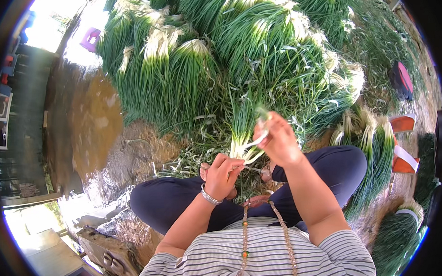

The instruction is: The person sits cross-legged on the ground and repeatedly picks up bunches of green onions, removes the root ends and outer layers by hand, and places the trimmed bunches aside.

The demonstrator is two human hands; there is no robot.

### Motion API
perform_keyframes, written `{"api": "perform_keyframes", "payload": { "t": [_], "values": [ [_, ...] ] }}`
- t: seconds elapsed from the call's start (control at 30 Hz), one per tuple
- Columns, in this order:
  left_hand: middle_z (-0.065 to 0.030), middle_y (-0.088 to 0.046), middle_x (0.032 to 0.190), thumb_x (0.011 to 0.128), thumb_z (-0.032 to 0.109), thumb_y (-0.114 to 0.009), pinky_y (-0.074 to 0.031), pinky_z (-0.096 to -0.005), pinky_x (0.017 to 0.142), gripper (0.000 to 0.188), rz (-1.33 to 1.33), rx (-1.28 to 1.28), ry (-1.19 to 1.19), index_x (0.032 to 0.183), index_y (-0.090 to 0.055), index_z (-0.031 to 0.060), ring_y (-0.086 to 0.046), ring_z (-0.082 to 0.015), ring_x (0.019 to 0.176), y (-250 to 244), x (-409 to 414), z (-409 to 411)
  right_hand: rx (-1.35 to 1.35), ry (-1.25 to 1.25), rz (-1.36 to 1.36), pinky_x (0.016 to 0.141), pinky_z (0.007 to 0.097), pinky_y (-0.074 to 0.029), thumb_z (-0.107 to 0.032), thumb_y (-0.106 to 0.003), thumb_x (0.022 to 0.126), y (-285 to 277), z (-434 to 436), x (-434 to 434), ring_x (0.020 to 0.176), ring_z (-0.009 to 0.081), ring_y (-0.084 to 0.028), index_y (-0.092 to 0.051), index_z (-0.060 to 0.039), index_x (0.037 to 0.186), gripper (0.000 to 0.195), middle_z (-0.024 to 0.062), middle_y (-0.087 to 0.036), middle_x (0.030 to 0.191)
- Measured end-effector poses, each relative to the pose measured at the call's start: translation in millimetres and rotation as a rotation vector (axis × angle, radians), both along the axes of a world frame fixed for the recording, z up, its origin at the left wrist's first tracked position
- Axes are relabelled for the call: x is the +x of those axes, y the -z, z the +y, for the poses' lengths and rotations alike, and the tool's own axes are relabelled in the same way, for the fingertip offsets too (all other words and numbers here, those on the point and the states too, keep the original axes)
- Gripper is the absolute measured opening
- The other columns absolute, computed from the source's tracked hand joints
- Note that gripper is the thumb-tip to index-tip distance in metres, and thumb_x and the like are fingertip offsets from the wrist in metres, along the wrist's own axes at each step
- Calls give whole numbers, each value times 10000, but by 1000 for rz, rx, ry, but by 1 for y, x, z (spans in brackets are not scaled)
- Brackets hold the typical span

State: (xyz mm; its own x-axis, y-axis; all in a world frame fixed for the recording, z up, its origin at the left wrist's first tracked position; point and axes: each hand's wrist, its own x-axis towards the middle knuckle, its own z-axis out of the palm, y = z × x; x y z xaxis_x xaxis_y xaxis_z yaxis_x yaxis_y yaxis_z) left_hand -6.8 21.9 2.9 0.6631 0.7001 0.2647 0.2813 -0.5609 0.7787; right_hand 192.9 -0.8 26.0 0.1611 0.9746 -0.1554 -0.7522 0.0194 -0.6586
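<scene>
My left hand (223, 174), with a metal bangle at the wrist, pinches the root end of a small bunch of spring onions (239, 138). Their white stems are in the fingers and the green leaves point away from me. My right hand (279, 140) is raised just right of the bunch, slightly blurred. Its fingers grip a pale strip of stem or leaf (258, 140) that reaches down towards the bunch; whether it is still attached I cannot tell. Beneath both hands, loose leaf trimmings (191, 160) cover the ground between my bent legs.
Large heaps of spring onions (187, 71) lie ahead. More tied bunches (368, 139) rest beside my right knee, near orange and white objects (404, 159). A dark and pink item (402, 80) lies far right, a purple stool (90, 39) far left. A block (105, 252) sits lower left.
</scene>
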Motion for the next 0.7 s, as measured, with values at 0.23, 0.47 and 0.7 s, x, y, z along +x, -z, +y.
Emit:
{"api": "perform_keyframes", "payload": {
  "t": [0.23, 0.47, 0.7],
  "values": [
    [-50, -499, 724, 743, 38, -702, -429, -300, 556, 159, 17, 107, 47, 892, -665, 78, -517, -205, 645, -4, 6, -7, -160, -458, -1488, 529, 359, -395, -362, -593, 869, 29, 4, 4, 540, 230, -471, -486, -14, 735, 388, 134, -499, 607],
    [-85, -601, 824, 744, 10, -699, -457, -313, 634, 128, 2, -69, -275, 856, -645, 43, -551, -228, 741, -5, -2, 6, 54, -140, -515, 556, 204, -459, -119, -479, 958, -8, -4, -1, 638, 63, -518, -539, -50, 930, 96, -2, -534, 748],
    [-74, -574, 812, 732, 15, -712, -443, -296, 588, 207, -62, 369, -389, 928, -670, 69, -528, -205, 720, -33, -16, 27, -437, -131, -1718, 600, 369, -485, -259, -498, 915, 10, -21, 74, 693, 264, -640, -571, -20, 865, 255, 127, -652, 758]
  ]
}}
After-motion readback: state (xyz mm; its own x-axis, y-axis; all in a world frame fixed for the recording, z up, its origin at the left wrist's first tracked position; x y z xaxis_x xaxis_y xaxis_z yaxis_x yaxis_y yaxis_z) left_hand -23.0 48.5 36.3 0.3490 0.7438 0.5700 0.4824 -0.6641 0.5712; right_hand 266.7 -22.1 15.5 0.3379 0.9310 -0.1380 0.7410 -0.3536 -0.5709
